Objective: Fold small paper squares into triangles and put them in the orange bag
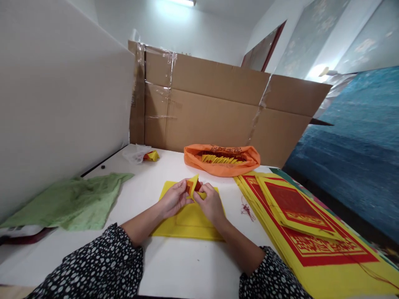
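Between my two hands is a small folded piece of yellow and red paper (193, 185), its pointed tip upward. My left hand (175, 198) grips its left side, thumb on top. My right hand (211, 203) pinches the right side, fingers curled round the edge. Both hands are held over a flat yellow sheet or stack (190, 222) on the white table. Part of the folded paper is hidden by my fingers.
An orange bag (218, 169) holding many folded yellow pieces stands behind. To the right lie stacks of yellow-red printed paper (299, 207) and thin red string (247, 209). A green cloth (81, 199) and plastic bag (137, 154) lie left; cardboard (212, 112) stands at the back.
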`<state>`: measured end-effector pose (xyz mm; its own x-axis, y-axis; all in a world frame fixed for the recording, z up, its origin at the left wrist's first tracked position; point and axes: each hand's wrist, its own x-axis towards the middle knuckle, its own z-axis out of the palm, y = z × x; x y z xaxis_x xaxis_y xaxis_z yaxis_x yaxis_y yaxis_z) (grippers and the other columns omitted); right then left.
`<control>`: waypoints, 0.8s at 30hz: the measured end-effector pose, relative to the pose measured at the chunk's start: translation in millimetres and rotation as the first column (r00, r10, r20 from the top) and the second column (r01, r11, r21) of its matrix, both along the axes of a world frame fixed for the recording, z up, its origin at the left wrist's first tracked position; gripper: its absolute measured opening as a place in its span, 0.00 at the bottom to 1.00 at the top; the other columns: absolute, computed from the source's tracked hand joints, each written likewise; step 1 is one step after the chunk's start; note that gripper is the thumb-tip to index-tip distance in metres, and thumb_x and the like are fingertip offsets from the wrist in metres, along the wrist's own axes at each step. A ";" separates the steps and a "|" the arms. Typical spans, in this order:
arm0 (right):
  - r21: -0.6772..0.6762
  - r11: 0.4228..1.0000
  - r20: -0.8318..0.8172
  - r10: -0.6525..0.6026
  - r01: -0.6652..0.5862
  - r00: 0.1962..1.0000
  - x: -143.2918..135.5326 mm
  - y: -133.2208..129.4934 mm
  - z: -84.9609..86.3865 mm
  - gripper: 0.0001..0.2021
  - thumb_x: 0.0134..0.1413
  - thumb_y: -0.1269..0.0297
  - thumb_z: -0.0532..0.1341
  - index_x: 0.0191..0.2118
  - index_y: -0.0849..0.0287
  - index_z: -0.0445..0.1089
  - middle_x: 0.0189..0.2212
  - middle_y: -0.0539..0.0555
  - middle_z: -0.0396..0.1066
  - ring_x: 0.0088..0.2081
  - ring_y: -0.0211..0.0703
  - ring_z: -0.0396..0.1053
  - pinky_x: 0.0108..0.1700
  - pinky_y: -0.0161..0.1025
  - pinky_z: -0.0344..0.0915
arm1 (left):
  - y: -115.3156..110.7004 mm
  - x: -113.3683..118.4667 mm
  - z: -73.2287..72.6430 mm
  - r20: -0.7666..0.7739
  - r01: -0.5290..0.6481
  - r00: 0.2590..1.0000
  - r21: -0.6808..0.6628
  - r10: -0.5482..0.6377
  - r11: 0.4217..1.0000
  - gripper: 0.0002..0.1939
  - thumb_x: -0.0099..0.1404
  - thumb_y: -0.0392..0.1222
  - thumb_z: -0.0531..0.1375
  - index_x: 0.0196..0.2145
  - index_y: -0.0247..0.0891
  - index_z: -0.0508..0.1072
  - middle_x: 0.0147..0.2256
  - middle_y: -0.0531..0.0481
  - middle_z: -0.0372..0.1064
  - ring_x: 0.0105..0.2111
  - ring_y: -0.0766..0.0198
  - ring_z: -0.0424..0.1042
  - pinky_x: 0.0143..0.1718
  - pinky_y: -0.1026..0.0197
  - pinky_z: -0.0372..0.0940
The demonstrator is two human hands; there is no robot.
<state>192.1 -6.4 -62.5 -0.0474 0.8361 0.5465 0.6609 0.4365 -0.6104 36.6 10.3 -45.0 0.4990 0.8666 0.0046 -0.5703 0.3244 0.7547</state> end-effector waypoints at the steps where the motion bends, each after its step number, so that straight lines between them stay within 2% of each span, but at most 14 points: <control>1: 0.003 1.000 0.011 0.011 -0.011 1.000 0.3 -0.4 1.2 0.07 0.54 0.65 0.60 0.26 0.56 0.63 0.29 0.48 0.64 0.32 0.40 0.65 0.37 0.37 0.59 | -0.7 0.3 0.5 0.009 0.005 1.000 0.004 -0.005 1.000 0.12 0.70 0.42 0.56 0.48 0.34 0.70 0.49 0.37 0.71 0.40 0.58 0.75 0.34 0.60 0.72; 4: 0.028 0.999 -0.005 -0.015 0.015 1.000 0.2 -1.2 5.0 0.08 0.53 0.65 0.61 0.26 0.55 0.62 0.29 0.48 0.64 0.33 0.41 0.65 0.38 0.38 0.60 | -3.0 1.2 2.8 0.036 0.007 0.999 0.026 -0.008 1.000 0.13 0.69 0.42 0.57 0.49 0.36 0.69 0.50 0.37 0.70 0.40 0.59 0.75 0.34 0.61 0.72; 8: 0.038 0.996 -0.116 -0.074 0.079 0.990 -1.4 -1.3 9.3 0.13 0.55 0.63 0.60 0.23 0.55 0.57 0.27 0.48 0.61 0.30 0.40 0.64 0.35 0.37 0.60 | -4.8 3.5 3.6 0.085 -0.015 0.996 0.069 0.010 0.997 0.13 0.68 0.44 0.59 0.48 0.36 0.70 0.52 0.38 0.68 0.45 0.56 0.73 0.33 0.62 0.72; 11: 0.058 0.996 -0.064 -0.070 0.074 0.995 -2.8 -1.7 11.7 0.11 0.52 0.65 0.60 0.23 0.55 0.57 0.28 0.48 0.61 0.29 0.39 0.63 0.34 0.37 0.59 | -5.7 5.6 1.4 0.086 -0.013 0.996 0.072 0.007 0.997 0.14 0.67 0.45 0.60 0.49 0.38 0.69 0.49 0.40 0.70 0.42 0.58 0.73 0.33 0.62 0.71; 13: 0.089 0.994 0.017 -0.065 0.063 0.998 -4.5 -2.1 12.6 0.08 0.48 0.66 0.61 0.25 0.54 0.59 0.29 0.49 0.62 0.30 0.41 0.64 0.35 0.38 0.59 | -6.6 6.6 -0.5 0.068 -0.015 0.998 0.065 0.011 0.998 0.15 0.67 0.45 0.60 0.50 0.40 0.68 0.45 0.43 0.71 0.37 0.63 0.74 0.31 0.64 0.70; 15: 0.092 0.993 0.032 -0.080 0.077 0.996 -7.3 -1.6 12.3 0.08 0.46 0.65 0.62 0.29 0.54 0.60 0.31 0.49 0.64 0.32 0.43 0.65 0.36 0.39 0.60 | -7.8 7.4 -1.9 0.066 -0.030 0.997 0.062 0.026 0.998 0.17 0.67 0.44 0.60 0.52 0.42 0.66 0.44 0.46 0.71 0.37 0.64 0.74 0.33 0.65 0.69; 18: -0.024 0.993 -0.125 -0.120 0.118 0.985 -13.3 4.6 8.7 0.16 0.45 0.60 0.64 0.38 0.55 0.58 0.34 0.50 0.66 0.32 0.45 0.68 0.34 0.40 0.62 | -9.6 8.5 -2.9 0.069 -0.035 0.997 0.053 0.031 0.998 0.19 0.67 0.43 0.60 0.55 0.44 0.64 0.44 0.47 0.70 0.42 0.63 0.73 0.37 0.65 0.69; 20: -0.117 0.991 -0.264 -0.089 0.059 0.960 -16.5 12.9 4.5 0.22 0.46 0.59 0.64 0.45 0.55 0.55 0.37 0.52 0.67 0.32 0.44 0.70 0.33 0.40 0.64 | -10.0 8.8 -3.0 0.071 -0.032 0.997 0.034 0.030 0.999 0.21 0.68 0.43 0.59 0.57 0.45 0.61 0.45 0.47 0.70 0.44 0.62 0.73 0.39 0.64 0.69; 21: -0.142 0.990 -0.329 -0.036 -0.012 0.944 -17.2 17.5 2.3 0.23 0.47 0.58 0.63 0.47 0.55 0.54 0.38 0.52 0.67 0.33 0.44 0.71 0.33 0.40 0.65 | -9.7 8.7 -2.9 0.078 -0.042 0.996 0.022 0.040 0.999 0.22 0.68 0.41 0.59 0.58 0.45 0.60 0.45 0.47 0.70 0.44 0.62 0.73 0.41 0.62 0.69; 24: -0.149 0.959 -0.483 0.143 -0.242 0.864 -14.0 28.2 -1.6 0.20 0.52 0.57 0.59 0.49 0.55 0.54 0.40 0.54 0.68 0.36 0.42 0.72 0.37 0.40 0.68 | -6.5 6.4 -2.4 0.089 -0.114 0.990 -0.008 0.114 0.993 0.25 0.66 0.35 0.60 0.59 0.44 0.58 0.45 0.46 0.70 0.44 0.61 0.74 0.48 0.57 0.68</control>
<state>178.1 21.8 -64.1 -0.0021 0.9291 0.3698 0.1953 0.3631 -0.9111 43.0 3.8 -47.5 0.3948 0.9178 0.0418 -0.6685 0.2558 0.6984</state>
